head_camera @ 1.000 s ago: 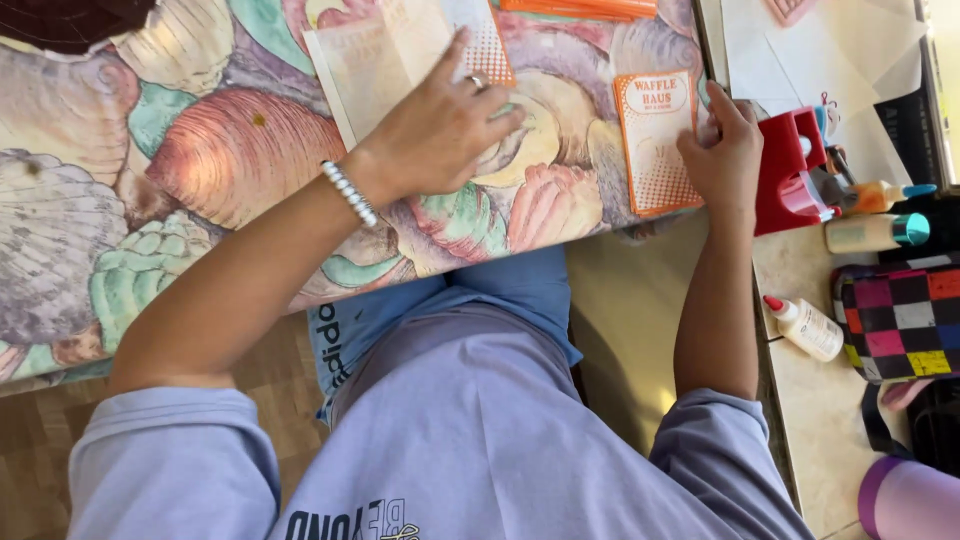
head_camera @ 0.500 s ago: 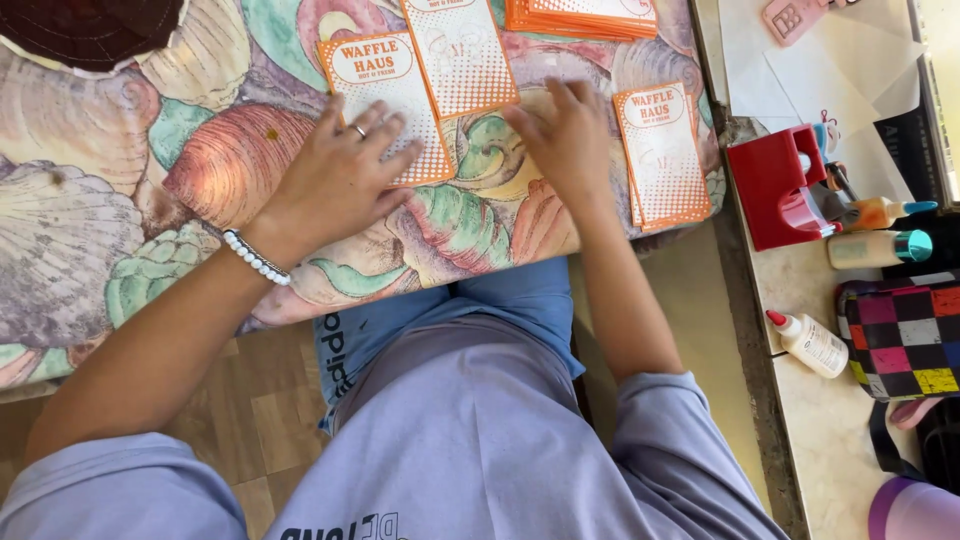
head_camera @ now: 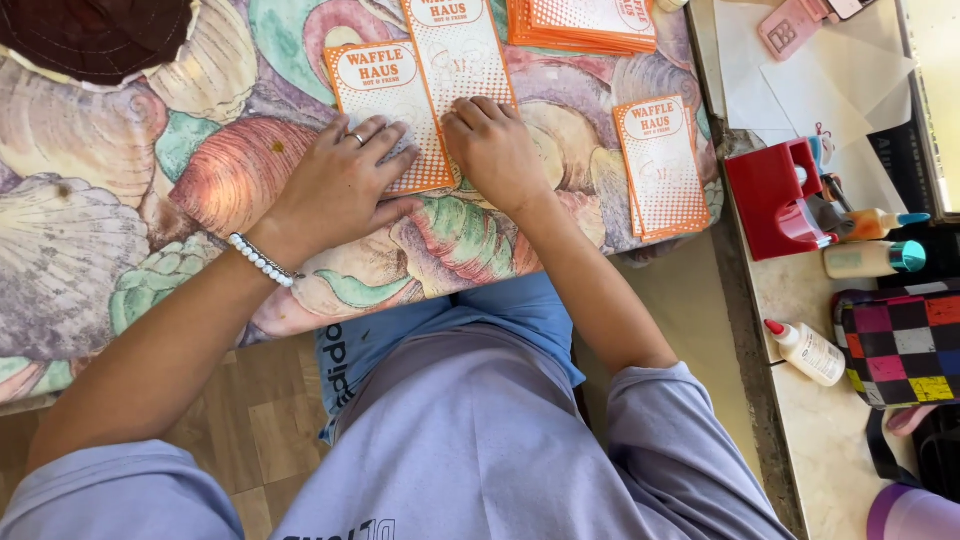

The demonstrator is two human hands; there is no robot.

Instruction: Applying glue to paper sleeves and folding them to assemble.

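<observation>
Both hands lie flat, fingers spread, nothing pinched in either grip. Left hand (head_camera: 340,190) presses the lower part of an orange card (head_camera: 385,105); right hand (head_camera: 495,150) rests just beside it, fingertips on a second card (head_camera: 460,50) that lies against the first. Both cards sit on a shell-patterned cloth (head_camera: 130,200).

Around them: a single card (head_camera: 662,165) near the cloth's right edge, a stack of cards (head_camera: 585,22) at the far edge, a dark hat (head_camera: 95,35) top left. On the tabletop (head_camera: 830,440) to the right: red holder (head_camera: 772,200), glue bottle (head_camera: 808,352), checkered pouch (head_camera: 900,345). Bead bracelet (head_camera: 262,260) on left wrist.
</observation>
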